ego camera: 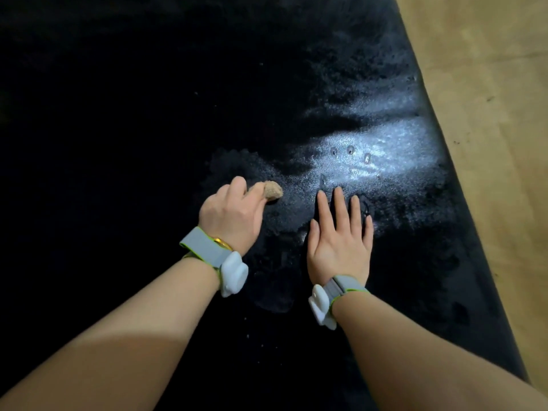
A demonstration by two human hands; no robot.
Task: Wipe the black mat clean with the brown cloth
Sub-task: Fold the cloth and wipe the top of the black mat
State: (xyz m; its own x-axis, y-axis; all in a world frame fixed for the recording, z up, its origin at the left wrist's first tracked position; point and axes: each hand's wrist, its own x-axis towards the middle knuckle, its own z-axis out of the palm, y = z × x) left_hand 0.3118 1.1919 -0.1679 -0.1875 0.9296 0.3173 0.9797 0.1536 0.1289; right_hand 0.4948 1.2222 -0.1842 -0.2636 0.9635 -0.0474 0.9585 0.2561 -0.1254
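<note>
Here, brown cloth (271,190) under left fingers (238,186)

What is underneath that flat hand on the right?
The right hand lies flat, fingers straight, on the black mat, beside a wet shiny patch. Whether the mat is wet or dirty directly beneath the palm cannot be seen. The left hand grips the brown cloth.

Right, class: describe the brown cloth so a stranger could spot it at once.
Start at the black mat that fills most of the view. Near its middle, the left hand grips a small bunched wad: the brown cloth. It is the only tan, rough lump on the dark surface.
</note>
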